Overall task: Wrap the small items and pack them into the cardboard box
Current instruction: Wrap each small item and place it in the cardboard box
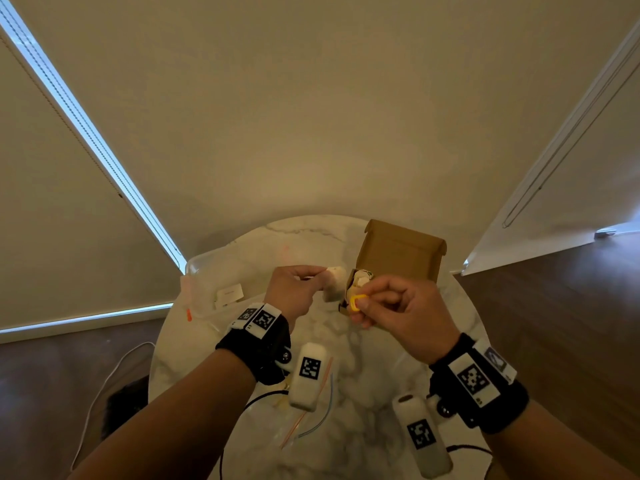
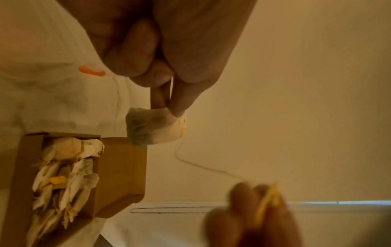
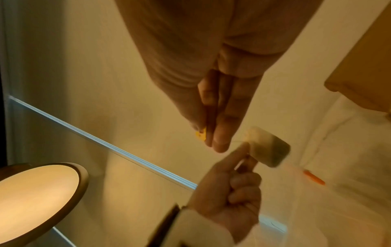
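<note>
A: Holding a tea bag [image 1: 334, 284] above the marble table [image 1: 363, 358], the left hand [image 1: 294, 289] pinches its top edge between thumb and fingertip; the remaining fingers [image 3: 243, 187] are curled into the palm. The bag hangs just to the left of the cardboard box [image 1: 398, 254], clear of the tabletop.

B: And the right hand [image 1: 401, 317]?

A: Its thumb and fingers are closed together on a small yellow tag [image 1: 358, 302], held in front of the box's near left corner. A thin string [image 2: 201, 165] runs from the bag toward that tag, visible in the left wrist view.

B: State of the box?

A: It stands on the far right part of the table, lid raised at the back. The left wrist view shows it holding several pale wrapped items [image 2: 67, 180] with a spot of yellow among them; how many cannot be told.

B: Other objects, relative to the box?

A: Well to its left lies a clear plastic bag [image 1: 204, 289] with an orange piece [image 1: 188, 315] at its edge, and a small white card [image 1: 228, 292]. Nearer the person than the box, thin coloured wires [image 1: 322, 410] lie on the marble.
</note>
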### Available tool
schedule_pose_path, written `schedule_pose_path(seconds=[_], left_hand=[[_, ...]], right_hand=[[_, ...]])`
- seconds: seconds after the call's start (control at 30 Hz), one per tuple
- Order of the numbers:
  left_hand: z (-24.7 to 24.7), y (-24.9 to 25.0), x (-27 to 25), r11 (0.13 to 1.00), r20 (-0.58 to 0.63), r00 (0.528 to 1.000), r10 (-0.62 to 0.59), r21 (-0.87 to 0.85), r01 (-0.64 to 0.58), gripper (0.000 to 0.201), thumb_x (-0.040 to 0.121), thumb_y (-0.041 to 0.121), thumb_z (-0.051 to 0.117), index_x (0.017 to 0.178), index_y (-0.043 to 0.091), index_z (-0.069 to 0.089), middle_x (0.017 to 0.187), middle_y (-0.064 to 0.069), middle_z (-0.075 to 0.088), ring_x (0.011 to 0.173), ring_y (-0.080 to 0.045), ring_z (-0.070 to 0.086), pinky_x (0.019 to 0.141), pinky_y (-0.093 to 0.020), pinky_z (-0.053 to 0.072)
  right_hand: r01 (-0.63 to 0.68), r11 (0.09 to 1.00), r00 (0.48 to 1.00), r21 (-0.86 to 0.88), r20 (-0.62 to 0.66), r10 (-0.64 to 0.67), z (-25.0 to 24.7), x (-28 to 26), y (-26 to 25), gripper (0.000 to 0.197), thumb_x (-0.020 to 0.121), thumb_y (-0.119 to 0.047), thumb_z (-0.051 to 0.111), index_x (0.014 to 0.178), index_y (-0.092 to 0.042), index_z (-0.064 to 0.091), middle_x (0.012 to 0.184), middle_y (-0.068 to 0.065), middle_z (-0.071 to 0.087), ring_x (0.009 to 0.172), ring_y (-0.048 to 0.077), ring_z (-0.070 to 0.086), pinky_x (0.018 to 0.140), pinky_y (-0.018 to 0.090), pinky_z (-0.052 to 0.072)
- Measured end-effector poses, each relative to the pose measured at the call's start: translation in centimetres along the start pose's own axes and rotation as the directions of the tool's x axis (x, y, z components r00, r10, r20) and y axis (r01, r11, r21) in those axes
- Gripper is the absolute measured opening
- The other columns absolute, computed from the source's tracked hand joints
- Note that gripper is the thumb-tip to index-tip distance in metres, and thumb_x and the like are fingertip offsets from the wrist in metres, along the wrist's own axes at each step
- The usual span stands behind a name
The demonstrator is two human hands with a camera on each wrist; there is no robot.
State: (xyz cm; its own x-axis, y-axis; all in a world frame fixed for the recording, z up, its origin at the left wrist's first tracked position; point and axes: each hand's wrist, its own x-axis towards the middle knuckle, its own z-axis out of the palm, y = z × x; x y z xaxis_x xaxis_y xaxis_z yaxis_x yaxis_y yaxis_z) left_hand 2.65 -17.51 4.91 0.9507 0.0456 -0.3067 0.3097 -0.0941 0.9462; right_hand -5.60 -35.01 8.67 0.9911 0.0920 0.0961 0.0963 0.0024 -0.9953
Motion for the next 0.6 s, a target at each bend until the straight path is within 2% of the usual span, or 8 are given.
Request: schedule_pose_path(seconds=[0.07,0.13,0.23,0.33,0.4,0.5,0.6], left_hand=[[0.1,0.4,-0.1,0.997,0.015,0.999,-0.039,-0.069,0.04,0.011,0.085,0.016,0.072,0.094,0.01,0.075,0.073,-0.012,0.067,0.035,-0.009,0.029,0.036,-0.017,0.025],[0.1,0.9,-0.1,0.99,0.042,0.997,-0.071,-0.121,0.075,0.016,0.086,0.015,0.071,0.1,0.008,0.074,0.08,-0.016,0.07,0.035,-0.01,0.026,0.036,-0.017,0.024],[0.2,1.4,-0.3,0.979,0.069,0.993,-0.094,-0.177,0.105,0.016,0.087,0.014,0.07,0.101,0.007,0.073,0.086,-0.02,0.072,0.034,-0.009,0.023,0.034,-0.015,0.022],[0.1,1.9,-0.6,0.97,0.091,0.991,-0.095,-0.217,0.113,0.016,0.089,0.014,0.068,0.102,0.006,0.073,0.088,-0.02,0.073,0.035,-0.009,0.023,0.034,-0.015,0.021],[0.1,2.2,-0.7,0.963,0.106,0.99,-0.094,-0.241,0.117,0.016,0.09,0.013,0.067,0.103,0.005,0.072,0.085,-0.018,0.073,0.036,-0.009,0.023,0.034,-0.015,0.021],[0.0,2.4,-0.7,0.961,0.116,0.989,-0.087,-0.254,0.114,0.017,0.09,0.013,0.067,0.103,0.005,0.073,0.083,-0.015,0.073,0.038,-0.01,0.023,0.034,-0.016,0.021],[0.0,2.6,-0.9,0.963,0.119,0.99,-0.077,-0.248,0.105,0.016,0.089,0.013,0.068,0.103,0.005,0.073,0.083,-0.016,0.073,0.037,-0.01,0.023,0.034,-0.015,0.021]], right_hand=[[-0.01,0.999,1.0,-0.047,0.009,0.011,0.3,-0.6,1.0,0.004,0.083,0.003,0.067,0.087,0.003,0.069,0.077,0.014,0.074,0.068,0.029,0.072,0.061,0.034,0.059],[-0.017,0.993,1.0,-0.12,-0.008,0.016,0.4,-0.9,2.1,0.004,0.082,0.001,0.07,0.083,-0.002,0.072,0.075,0.009,0.074,0.063,0.021,0.07,0.058,0.029,0.057],[-0.062,0.979,0.997,-0.193,-0.055,0.052,0.3,-1.0,3.8,0.007,0.079,-0.006,0.076,0.076,-0.012,0.075,0.07,0.004,0.07,0.055,0.011,0.059,0.054,0.023,0.048],[-0.178,0.977,0.984,-0.121,-0.049,0.174,0.2,-1.1,4.9,0.005,0.081,-0.006,0.074,0.077,-0.009,0.073,0.054,0.012,0.062,0.042,0.016,0.049,0.046,0.026,0.042],[-0.274,0.961,0.962,-0.042,-0.028,0.273,0.2,-1.2,5.3,0.004,0.083,-0.004,0.071,0.078,-0.005,0.072,0.05,0.016,0.061,0.037,0.021,0.049,0.043,0.026,0.041],[-0.406,0.913,0.914,0.045,0.023,0.405,0.2,-1.0,5.8,0.005,0.084,-0.001,0.068,0.08,-0.002,0.071,0.067,0.023,0.069,0.05,0.027,0.063,0.047,0.028,0.049],[-0.503,0.856,0.864,0.118,0.059,0.5,0.1,-0.5,6.2,0.012,0.09,-0.007,0.063,0.087,0.003,0.069,0.084,0.026,0.071,0.065,0.03,0.07,0.055,0.03,0.055]])
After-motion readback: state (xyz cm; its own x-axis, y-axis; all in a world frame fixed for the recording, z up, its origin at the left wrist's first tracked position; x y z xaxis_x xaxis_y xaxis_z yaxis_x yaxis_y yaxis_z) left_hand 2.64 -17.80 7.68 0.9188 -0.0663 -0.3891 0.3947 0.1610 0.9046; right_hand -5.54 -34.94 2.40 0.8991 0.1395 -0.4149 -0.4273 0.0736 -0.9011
